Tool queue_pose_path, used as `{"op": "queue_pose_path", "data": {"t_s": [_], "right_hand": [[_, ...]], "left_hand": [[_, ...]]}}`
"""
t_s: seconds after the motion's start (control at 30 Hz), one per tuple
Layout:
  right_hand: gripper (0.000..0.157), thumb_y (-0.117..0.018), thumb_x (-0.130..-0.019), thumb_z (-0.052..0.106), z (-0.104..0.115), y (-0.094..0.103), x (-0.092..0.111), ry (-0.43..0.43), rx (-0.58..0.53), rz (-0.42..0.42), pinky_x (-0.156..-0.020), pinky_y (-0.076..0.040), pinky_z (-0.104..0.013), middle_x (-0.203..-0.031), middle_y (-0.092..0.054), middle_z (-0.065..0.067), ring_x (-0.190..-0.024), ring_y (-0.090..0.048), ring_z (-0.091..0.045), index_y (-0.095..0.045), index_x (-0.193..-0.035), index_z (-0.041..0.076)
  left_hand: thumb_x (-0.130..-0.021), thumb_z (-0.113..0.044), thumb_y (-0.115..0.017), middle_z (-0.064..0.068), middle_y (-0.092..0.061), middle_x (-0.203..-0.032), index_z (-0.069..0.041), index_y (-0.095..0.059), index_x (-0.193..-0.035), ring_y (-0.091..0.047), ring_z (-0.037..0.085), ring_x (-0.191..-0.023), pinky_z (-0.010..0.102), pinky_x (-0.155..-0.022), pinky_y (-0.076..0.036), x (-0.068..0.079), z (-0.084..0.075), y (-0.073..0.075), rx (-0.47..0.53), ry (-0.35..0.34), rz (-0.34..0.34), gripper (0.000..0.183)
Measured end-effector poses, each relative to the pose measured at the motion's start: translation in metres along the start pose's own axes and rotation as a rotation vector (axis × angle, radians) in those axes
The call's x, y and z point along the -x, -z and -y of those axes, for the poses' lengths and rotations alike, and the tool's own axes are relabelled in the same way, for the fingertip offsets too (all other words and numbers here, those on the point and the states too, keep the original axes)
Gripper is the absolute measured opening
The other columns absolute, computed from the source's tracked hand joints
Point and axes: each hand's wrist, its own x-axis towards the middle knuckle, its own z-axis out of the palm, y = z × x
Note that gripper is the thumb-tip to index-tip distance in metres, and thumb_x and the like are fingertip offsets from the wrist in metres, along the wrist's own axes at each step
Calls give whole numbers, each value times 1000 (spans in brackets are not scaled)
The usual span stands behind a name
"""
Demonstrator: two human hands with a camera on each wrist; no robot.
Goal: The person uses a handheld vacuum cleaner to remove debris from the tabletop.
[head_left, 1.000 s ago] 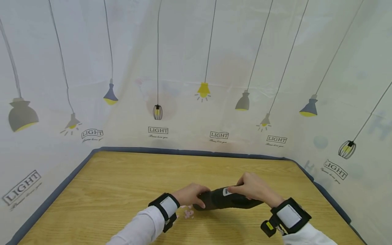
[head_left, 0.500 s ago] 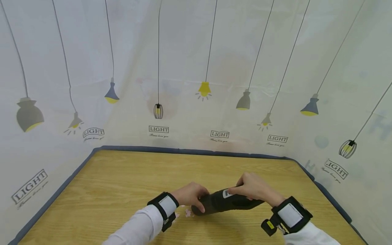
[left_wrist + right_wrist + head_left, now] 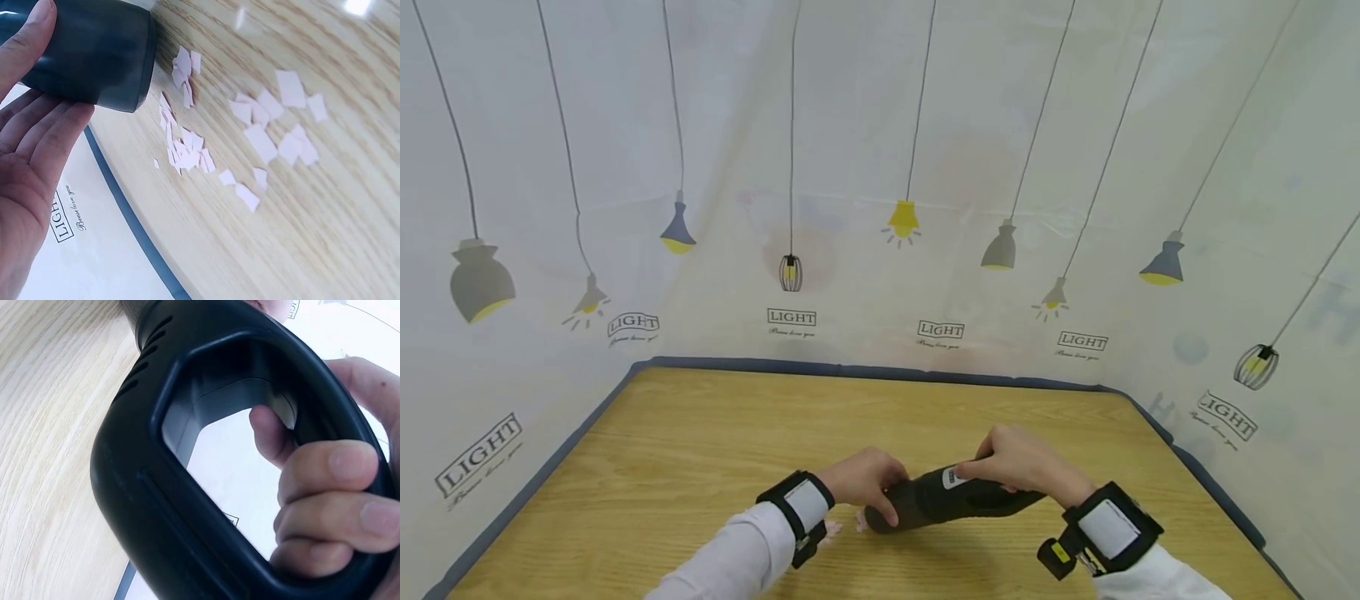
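A black handheld vacuum cleaner (image 3: pixel 947 500) with a white label lies slanted low over the wooden table, its front end to the left. My right hand (image 3: pixel 1022 462) grips its loop handle (image 3: pixel 122 469); in the right wrist view several fingers curl through the loop. My left hand (image 3: pixel 859 482) holds the front end, thumb on one side and fingers on the other, as the left wrist view shows. Just beyond that front rim, small pale pink paper scraps (image 3: pixel 290 89) lie scattered on the table, some flat and some in little heaps.
The wooden table (image 3: pixel 715 433) has a dark blue border (image 3: pixel 760 365) along its back and sides. Behind it hangs a pale sheet (image 3: pixel 850 150) printed with lamps. Both wrists wear black straps with small cameras.
The vacuum's front end has shifted slightly left and nearer to me, covering more of the pink scraps in the head view. My left hand moves along with it; the right hand stays nearly still.
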Motion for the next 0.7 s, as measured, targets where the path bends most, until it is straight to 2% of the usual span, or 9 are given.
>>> {"op": "queue_pose_path", "data": {"t_s": [0.17,0.47,0.7], "right_hand": [[33,-66,-79,44,0,-2,-1,-2,-3,1,-41,-21,-23,-43,-35,8,-37,-33,-7,-64,-61,17],[32,-66,-79,42,15,-6,-26,79,-14,45,-41,-21,-23,-43,-35,8,-36,-33,-7,-64,-61,16],[34,-67,-79,42,19,-10,-45,135,-46,41,-41,-21,-23,-43,-35,7,-36,-31,-8,-63,-59,14]], "left_hand": [[-64,-12,-84,4,-70,-94,-4,-66,-100,-60,4,-80,20,-74,-51,1,1,0,4,-5,0,40],[-65,-12,-84,4,-70,-95,-5,-66,-100,-61,4,-81,21,-75,-51,23,12,12,2,68,-51,40],[-69,-15,-82,4,-68,-103,-6,-65,-107,-61,7,-88,24,-79,-51,39,21,21,-25,124,-115,43]]}}
